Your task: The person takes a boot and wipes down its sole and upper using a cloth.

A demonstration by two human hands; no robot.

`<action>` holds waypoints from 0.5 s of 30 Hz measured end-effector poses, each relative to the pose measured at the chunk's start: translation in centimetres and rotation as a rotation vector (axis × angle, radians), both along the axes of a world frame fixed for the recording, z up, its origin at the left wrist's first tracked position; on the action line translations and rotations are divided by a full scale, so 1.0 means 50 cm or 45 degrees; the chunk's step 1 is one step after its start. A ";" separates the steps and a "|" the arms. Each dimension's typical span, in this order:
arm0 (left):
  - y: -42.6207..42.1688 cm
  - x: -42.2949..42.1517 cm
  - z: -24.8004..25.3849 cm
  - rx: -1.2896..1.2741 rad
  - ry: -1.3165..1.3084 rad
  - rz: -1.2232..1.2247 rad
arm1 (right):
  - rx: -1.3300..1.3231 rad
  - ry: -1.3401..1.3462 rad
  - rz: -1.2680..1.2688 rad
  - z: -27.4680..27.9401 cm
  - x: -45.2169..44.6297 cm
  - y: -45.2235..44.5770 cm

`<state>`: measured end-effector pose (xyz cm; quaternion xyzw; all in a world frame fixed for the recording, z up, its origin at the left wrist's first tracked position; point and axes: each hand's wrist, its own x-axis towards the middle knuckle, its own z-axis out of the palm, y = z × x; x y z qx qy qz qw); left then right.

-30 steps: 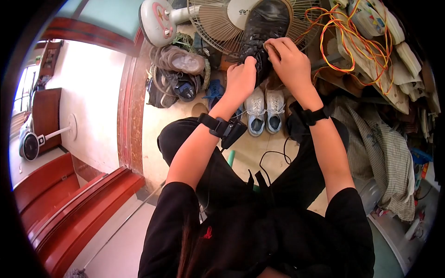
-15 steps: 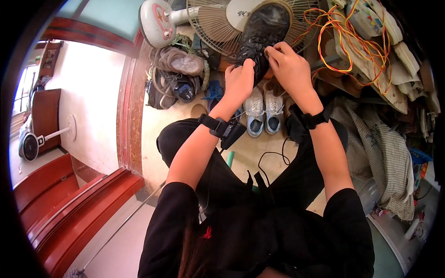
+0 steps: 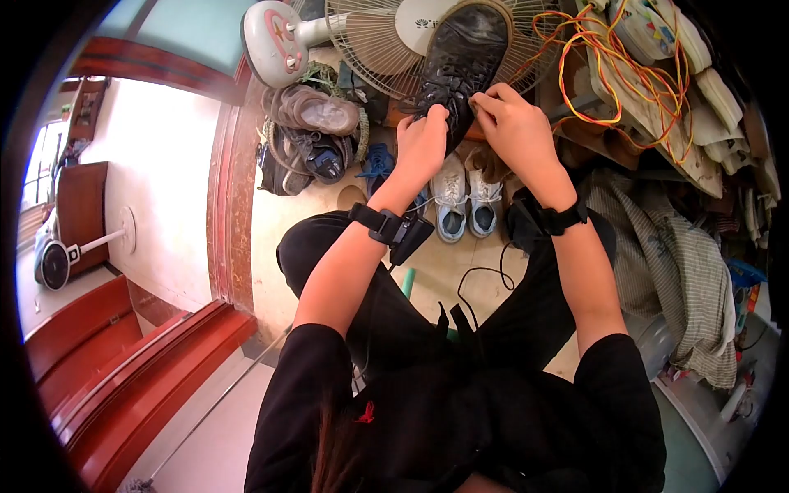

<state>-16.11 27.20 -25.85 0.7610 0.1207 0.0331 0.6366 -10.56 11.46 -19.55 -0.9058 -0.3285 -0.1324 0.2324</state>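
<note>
A black lace-up shoe [image 3: 465,51] is held up in front of me, toe pointing away, with the fan behind it. My left hand [image 3: 423,141] is closed on the shoe's near left side, thumb and bent fingers beside the lacing. At the shoe's right edge, my right hand [image 3: 514,119] pinches at the lacing with thumb and forefinger. Dark lace against dark shoe makes the pinched strand hard to see. Below the hands, a pair of white-grey sneakers [image 3: 450,201] stands on the floor.
A white fan [image 3: 366,45] lies behind the shoe. Piled shoes [image 3: 316,131] sit to the left, with a blue shoe [image 3: 378,163] nearby. Tangled red-yellow cord [image 3: 612,78] hangs over clutter at right, above striped cloth [image 3: 682,296]. A black cable [image 3: 485,275] loops between my knees.
The shoe and fan appear slightly further left and up in view. My right hand sits slightly lower; both hands keep their grips.
</note>
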 end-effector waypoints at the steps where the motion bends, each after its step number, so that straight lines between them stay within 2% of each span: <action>1: 0.001 0.001 0.001 -0.120 0.020 0.042 | 0.007 0.095 -0.010 0.003 -0.002 -0.002; 4: 0.003 0.003 0.008 -0.003 0.040 -0.007 | 0.022 0.270 -0.021 0.010 -0.003 -0.010; 7: 0.000 0.006 0.028 -0.083 0.151 0.006 | 0.104 0.369 -0.025 0.026 0.008 -0.021; 8: 0.000 0.011 0.023 -0.252 0.217 0.058 | 0.177 0.389 -0.027 0.029 0.013 -0.025; 9: -0.001 0.015 0.018 -0.422 0.283 0.111 | 0.307 0.332 -0.048 0.024 0.022 -0.025; 10: -0.002 0.019 0.013 -0.423 0.283 0.111 | 0.307 0.332 -0.047 0.024 0.027 -0.024; 12: -0.005 0.025 0.010 -0.540 0.223 0.111 | 0.547 0.220 -0.162 0.032 0.034 -0.017; 15: -0.010 0.020 0.030 -0.441 0.259 0.118 | 0.479 0.040 -0.105 0.016 0.034 -0.001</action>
